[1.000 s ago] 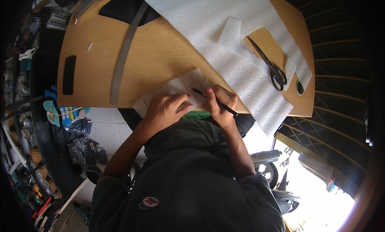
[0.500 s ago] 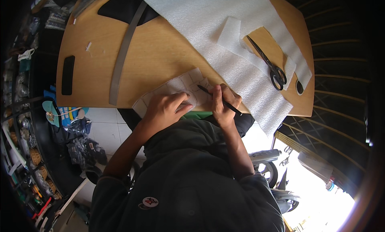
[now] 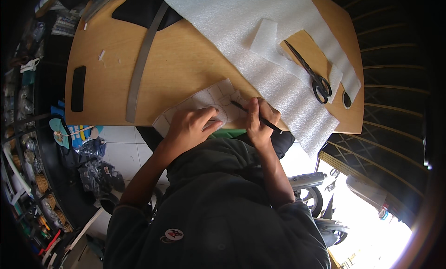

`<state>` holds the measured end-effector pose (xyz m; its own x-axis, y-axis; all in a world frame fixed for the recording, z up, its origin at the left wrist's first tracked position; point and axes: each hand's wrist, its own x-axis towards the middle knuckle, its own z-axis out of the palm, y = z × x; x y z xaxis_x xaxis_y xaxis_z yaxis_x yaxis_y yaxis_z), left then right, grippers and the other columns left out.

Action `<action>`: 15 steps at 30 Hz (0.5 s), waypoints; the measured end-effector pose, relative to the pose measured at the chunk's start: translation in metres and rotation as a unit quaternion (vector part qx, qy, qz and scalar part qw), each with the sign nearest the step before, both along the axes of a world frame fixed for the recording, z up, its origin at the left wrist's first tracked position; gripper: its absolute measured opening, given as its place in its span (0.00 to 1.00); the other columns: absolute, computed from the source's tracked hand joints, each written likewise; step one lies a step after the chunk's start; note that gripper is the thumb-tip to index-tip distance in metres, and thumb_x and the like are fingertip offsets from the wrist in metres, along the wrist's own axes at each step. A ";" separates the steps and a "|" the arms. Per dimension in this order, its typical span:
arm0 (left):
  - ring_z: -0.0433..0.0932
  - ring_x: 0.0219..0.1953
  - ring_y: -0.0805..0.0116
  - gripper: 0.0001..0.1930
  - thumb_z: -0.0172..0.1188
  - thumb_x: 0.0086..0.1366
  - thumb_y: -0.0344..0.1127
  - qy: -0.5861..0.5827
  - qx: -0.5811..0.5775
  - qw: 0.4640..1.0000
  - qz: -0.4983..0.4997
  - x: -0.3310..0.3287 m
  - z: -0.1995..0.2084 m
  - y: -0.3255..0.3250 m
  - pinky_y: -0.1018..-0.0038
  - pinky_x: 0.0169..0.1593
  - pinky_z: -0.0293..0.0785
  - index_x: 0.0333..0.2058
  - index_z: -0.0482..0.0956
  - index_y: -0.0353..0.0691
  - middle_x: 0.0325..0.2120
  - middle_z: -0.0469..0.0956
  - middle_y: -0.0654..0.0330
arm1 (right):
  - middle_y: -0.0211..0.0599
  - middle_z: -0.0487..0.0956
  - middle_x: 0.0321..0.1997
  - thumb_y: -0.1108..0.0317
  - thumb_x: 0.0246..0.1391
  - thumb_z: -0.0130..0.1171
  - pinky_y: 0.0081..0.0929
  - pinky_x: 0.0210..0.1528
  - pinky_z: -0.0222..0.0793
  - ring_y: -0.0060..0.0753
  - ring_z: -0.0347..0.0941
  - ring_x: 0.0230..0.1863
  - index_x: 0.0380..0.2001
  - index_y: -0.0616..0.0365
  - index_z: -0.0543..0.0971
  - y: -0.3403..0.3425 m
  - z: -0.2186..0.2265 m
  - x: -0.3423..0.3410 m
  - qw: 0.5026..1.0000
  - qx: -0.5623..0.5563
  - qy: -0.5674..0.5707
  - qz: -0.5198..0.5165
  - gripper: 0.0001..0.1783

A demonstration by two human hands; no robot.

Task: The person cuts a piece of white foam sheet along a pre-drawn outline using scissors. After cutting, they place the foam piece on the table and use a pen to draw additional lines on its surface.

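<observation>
The bench (image 3: 186,60) is warm tan wood. A large white foam sheet (image 3: 241,22) with a fine ribbed texture crosses the upper middle of the frame. Black scissors (image 3: 309,74) lie at upper right. The small foam piece (image 3: 204,101) near the centre is white, marked with dark grid lines. The pen (image 3: 253,115) is black. A grey metal ruler (image 3: 141,64) runs left of centre, with a black rectangle (image 3: 78,88) at far left.

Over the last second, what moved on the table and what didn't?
The right hand has slid the black pen a little to the person's left along the small white foam piece, tip still on it. The left hand stays pressed flat on that piece. The scissors, metal ruler and large foam sheet have not shifted. Nothing was picked up or let go.
</observation>
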<state>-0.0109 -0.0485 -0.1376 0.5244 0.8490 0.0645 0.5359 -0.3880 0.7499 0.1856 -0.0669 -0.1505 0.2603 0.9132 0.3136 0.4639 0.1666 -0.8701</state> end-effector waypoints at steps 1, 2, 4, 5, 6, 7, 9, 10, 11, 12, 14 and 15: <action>0.82 0.26 0.57 0.11 0.68 0.58 0.35 0.002 0.001 1.000 -0.002 0.000 0.000 0.000 0.67 0.30 0.77 0.33 0.78 0.36 0.29 0.83 0.53 | 0.40 0.76 0.17 0.69 0.63 0.55 0.29 0.23 0.67 0.37 0.74 0.17 0.20 0.64 0.76 0.000 0.001 0.000 1.000 -0.001 0.003 -0.002 0.16; 0.83 0.26 0.57 0.11 0.68 0.58 0.35 0.005 0.002 1.000 -0.002 -0.001 -0.001 0.000 0.67 0.30 0.77 0.33 0.77 0.36 0.29 0.83 0.53 | 0.40 0.76 0.17 0.69 0.63 0.55 0.29 0.23 0.67 0.37 0.73 0.17 0.20 0.64 0.76 0.000 0.001 0.000 1.000 -0.003 0.007 -0.003 0.16; 0.83 0.27 0.57 0.11 0.68 0.58 0.35 0.008 -0.001 1.000 -0.002 -0.001 -0.001 0.000 0.67 0.30 0.77 0.33 0.77 0.36 0.29 0.83 0.53 | 0.40 0.76 0.17 0.68 0.63 0.55 0.29 0.22 0.67 0.37 0.73 0.16 0.20 0.64 0.76 0.000 0.000 0.000 1.000 -0.007 0.010 0.003 0.17; 0.83 0.27 0.57 0.11 0.68 0.58 0.35 0.008 -0.004 1.000 -0.001 0.000 0.001 0.000 0.67 0.30 0.77 0.33 0.77 0.36 0.29 0.83 0.53 | 0.40 0.76 0.17 0.68 0.63 0.54 0.29 0.22 0.66 0.37 0.73 0.16 0.20 0.64 0.76 0.001 -0.002 0.000 1.000 -0.009 0.010 0.010 0.17; 0.83 0.27 0.57 0.11 0.68 0.58 0.35 0.008 -0.007 1.000 -0.001 0.000 0.001 0.001 0.67 0.30 0.77 0.33 0.77 0.36 0.29 0.83 0.53 | 0.40 0.76 0.17 0.68 0.63 0.54 0.29 0.22 0.66 0.37 0.73 0.16 0.20 0.64 0.75 0.001 -0.003 0.001 1.000 -0.011 0.011 0.016 0.17; 0.83 0.27 0.57 0.11 0.68 0.58 0.35 0.006 -0.005 1.000 -0.001 0.000 0.001 0.000 0.67 0.30 0.77 0.33 0.77 0.36 0.29 0.83 0.53 | 0.40 0.76 0.17 0.69 0.63 0.54 0.29 0.22 0.66 0.37 0.72 0.16 0.20 0.64 0.75 0.000 -0.003 0.001 1.000 -0.003 0.012 0.008 0.17; 0.83 0.27 0.57 0.11 0.68 0.58 0.35 0.000 0.000 1.000 0.000 0.000 -0.001 0.000 0.67 0.30 0.77 0.33 0.77 0.36 0.29 0.83 0.53 | 0.41 0.76 0.16 0.69 0.63 0.54 0.29 0.22 0.65 0.37 0.72 0.16 0.20 0.64 0.75 0.000 -0.002 0.001 1.000 0.015 0.015 -0.008 0.17; 0.83 0.27 0.57 0.11 0.68 0.58 0.35 0.000 0.001 1.000 0.000 0.000 -0.001 0.000 0.67 0.29 0.77 0.33 0.77 0.36 0.29 0.83 0.53 | 0.41 0.76 0.16 0.69 0.63 0.54 0.29 0.22 0.65 0.37 0.72 0.16 0.20 0.64 0.75 -0.001 -0.002 0.001 1.000 0.013 0.017 -0.007 0.17; 0.83 0.26 0.57 0.11 0.68 0.58 0.35 -0.001 0.001 1.000 0.000 0.000 0.000 0.000 0.67 0.29 0.77 0.33 0.78 0.36 0.29 0.83 0.54 | 0.41 0.76 0.16 0.69 0.63 0.54 0.29 0.22 0.65 0.36 0.72 0.16 0.20 0.65 0.75 -0.001 -0.002 0.001 1.000 0.011 0.020 -0.006 0.17; 0.83 0.26 0.57 0.11 0.68 0.58 0.35 -0.002 0.001 1.000 -0.001 0.000 0.000 0.000 0.67 0.29 0.77 0.33 0.78 0.36 0.29 0.83 0.54 | 0.41 0.76 0.16 0.69 0.63 0.54 0.29 0.22 0.65 0.36 0.72 0.16 0.20 0.65 0.75 -0.001 -0.001 0.001 1.000 0.008 0.022 -0.005 0.17; 0.83 0.26 0.57 0.11 0.69 0.58 0.35 0.002 -0.005 1.000 0.002 0.000 0.002 0.000 0.67 0.29 0.77 0.33 0.78 0.36 0.28 0.83 0.53 | 0.41 0.76 0.16 0.70 0.63 0.54 0.29 0.21 0.65 0.35 0.72 0.16 0.19 0.65 0.75 0.000 0.000 0.001 1.000 0.012 0.013 -0.002 0.17; 0.83 0.26 0.57 0.11 0.69 0.58 0.35 0.004 -0.008 1.000 0.004 0.001 0.003 0.000 0.67 0.29 0.77 0.33 0.78 0.36 0.28 0.83 0.53 | 0.41 0.76 0.16 0.70 0.63 0.54 0.28 0.21 0.65 0.35 0.72 0.16 0.19 0.65 0.75 0.000 0.000 0.001 1.000 0.014 0.008 -0.001 0.17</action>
